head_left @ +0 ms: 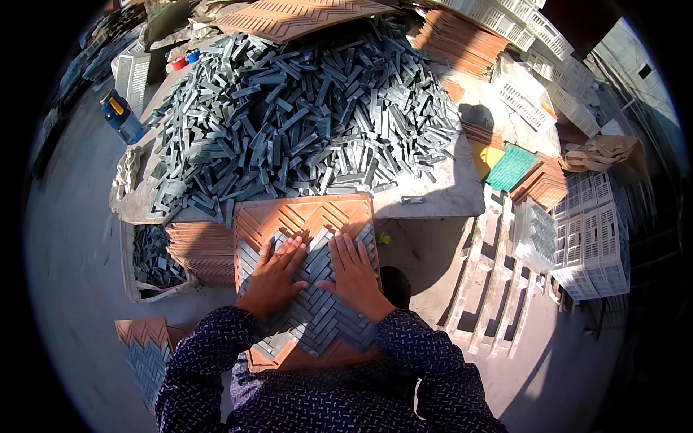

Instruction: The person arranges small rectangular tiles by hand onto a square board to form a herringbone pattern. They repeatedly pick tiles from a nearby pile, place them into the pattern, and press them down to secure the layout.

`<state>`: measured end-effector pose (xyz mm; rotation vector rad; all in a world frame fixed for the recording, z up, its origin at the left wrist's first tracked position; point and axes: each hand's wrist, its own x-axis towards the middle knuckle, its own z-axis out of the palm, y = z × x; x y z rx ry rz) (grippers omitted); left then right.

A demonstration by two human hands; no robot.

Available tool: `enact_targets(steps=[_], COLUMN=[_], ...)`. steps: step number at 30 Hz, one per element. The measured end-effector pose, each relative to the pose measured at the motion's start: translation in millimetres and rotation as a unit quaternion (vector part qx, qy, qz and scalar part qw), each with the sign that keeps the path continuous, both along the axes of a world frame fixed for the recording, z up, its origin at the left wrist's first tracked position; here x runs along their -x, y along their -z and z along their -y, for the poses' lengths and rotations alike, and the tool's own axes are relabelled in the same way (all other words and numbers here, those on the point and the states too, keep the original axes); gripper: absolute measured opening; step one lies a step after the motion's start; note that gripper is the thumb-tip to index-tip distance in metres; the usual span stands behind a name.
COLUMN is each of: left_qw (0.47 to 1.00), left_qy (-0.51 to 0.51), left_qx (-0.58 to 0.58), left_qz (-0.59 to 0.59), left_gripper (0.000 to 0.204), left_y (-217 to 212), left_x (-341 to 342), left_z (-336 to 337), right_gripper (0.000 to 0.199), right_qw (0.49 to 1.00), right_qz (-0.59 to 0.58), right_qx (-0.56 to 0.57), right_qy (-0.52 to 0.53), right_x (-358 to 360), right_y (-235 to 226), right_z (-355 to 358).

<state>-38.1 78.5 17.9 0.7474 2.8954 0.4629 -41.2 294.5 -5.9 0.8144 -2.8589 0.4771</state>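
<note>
An orange-brown tray with herringbone slots lies between me and the table's front edge. Grey stone strips fill much of it in a zigzag pattern, while its far end shows bare slots. My left hand lies flat on the strips at the left, fingers stretched forward. On the right side, my right hand rests flat on the strips too, fingers together and extended. Neither hand holds anything. Past the tray, a big heap of loose grey stone strips covers the table.
The table shows bare stone at its front right. Stacked orange trays and a strip-filled crate stand at left. A filled tray lies lower left. On the right are a wooden pallet and white crates.
</note>
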Motion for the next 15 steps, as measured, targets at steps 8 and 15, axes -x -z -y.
enact_targets(steps=[8,15], left_qw=[0.996,0.998], left_qy=[-0.06,-0.064], left_qx=[-0.015,0.007], left_qz=[-0.065,-0.029], left_gripper=[0.078,0.083], left_y=[14,19], left_x=[10,12], left_z=[-39,-53], right_gripper=[0.076,0.061], right_qw=[1.0,0.999], right_qz=[0.011,-0.007], right_qx=[0.026,0.023], right_qy=[0.013,-0.04], right_x=[36,44], right_y=[-14,3], right_z=[3,-10])
